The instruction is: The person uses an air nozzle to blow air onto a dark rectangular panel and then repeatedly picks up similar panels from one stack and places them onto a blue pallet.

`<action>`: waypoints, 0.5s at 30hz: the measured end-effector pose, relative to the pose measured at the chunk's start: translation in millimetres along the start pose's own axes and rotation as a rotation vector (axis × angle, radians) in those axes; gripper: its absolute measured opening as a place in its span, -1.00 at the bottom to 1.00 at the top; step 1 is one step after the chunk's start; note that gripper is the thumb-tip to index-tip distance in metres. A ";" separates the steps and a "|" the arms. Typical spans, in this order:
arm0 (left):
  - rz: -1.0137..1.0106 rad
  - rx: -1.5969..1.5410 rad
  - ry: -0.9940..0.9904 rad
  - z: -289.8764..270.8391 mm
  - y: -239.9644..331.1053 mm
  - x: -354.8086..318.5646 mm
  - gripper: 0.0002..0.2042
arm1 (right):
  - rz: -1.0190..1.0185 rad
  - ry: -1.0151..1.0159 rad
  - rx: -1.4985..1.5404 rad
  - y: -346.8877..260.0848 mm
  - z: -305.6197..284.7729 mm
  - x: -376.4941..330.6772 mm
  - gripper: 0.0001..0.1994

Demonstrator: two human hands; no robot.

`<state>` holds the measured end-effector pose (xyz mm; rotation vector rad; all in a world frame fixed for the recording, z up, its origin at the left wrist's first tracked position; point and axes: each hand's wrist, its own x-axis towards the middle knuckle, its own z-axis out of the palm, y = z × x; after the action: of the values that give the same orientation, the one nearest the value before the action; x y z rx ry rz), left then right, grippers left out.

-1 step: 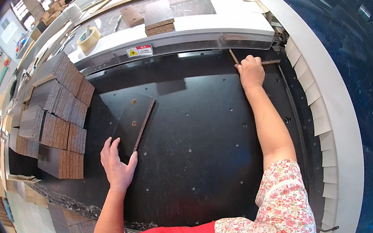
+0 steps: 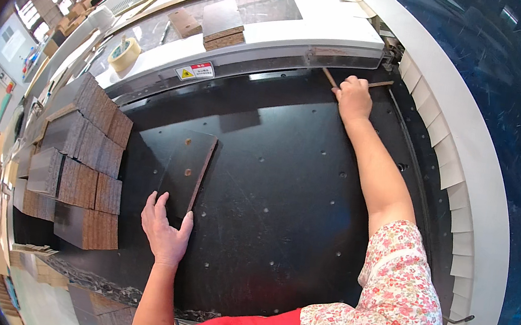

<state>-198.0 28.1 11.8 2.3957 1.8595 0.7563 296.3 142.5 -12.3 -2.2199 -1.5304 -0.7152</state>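
Observation:
On the black table (image 2: 261,255) lies a flat dark board (image 2: 182,159) with two small brownish holes in its face and a brown right edge. My left hand (image 2: 164,232) grips the near end of this board, thumb at the right edge and fingers at the left. Far off to the right, at the table's back corner, my right hand (image 2: 353,99) is closed on thin wooden strips. One strip (image 2: 330,78) pokes out to the left of the fingers and another strip (image 2: 381,84) to the right. Where they pass under the hand is hidden.
Stacked dark boards with brown edges (image 2: 77,181) stand on the left. Behind the table runs a white machine beam with a warning label (image 2: 195,71), a tape roll (image 2: 124,54) and small board pieces (image 2: 224,38) on it. A pleated pale cover (image 2: 439,130) borders the right side.

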 end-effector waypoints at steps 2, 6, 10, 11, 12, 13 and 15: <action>-0.010 -0.005 -0.002 -0.3 0.5 -0.6 -0.36 | 0.191 -0.078 0.149 7.7 -0.9 5.8 -0.76; -0.019 -0.003 -0.003 -1.7 4.5 0.8 -0.39 | 0.285 -0.114 0.110 24.7 -4.6 21.6 -0.73; -0.014 0.003 0.000 0.1 3.7 0.8 -0.39 | 0.349 0.000 0.072 25.8 -2.1 16.3 -0.49; -0.014 0.000 0.000 0.7 4.4 1.3 -0.39 | 0.371 0.066 0.052 24.4 -3.1 12.7 -0.43; -0.016 -0.006 -0.001 0.6 4.5 1.8 -0.38 | 0.425 0.024 -0.011 20.6 -2.9 8.9 -0.21; -0.017 -0.012 -0.003 0.3 4.3 2.0 -0.36 | 0.487 -0.062 -0.035 15.8 -2.2 6.7 -0.15; -0.015 -0.013 -0.005 -1.0 3.0 2.4 -0.35 | 0.545 -0.249 -0.042 0.3 -18.5 8.2 -0.05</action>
<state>-195.2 29.2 14.5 2.3707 1.8628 0.7584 295.2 138.4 7.6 -2.6620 -0.9241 -0.3128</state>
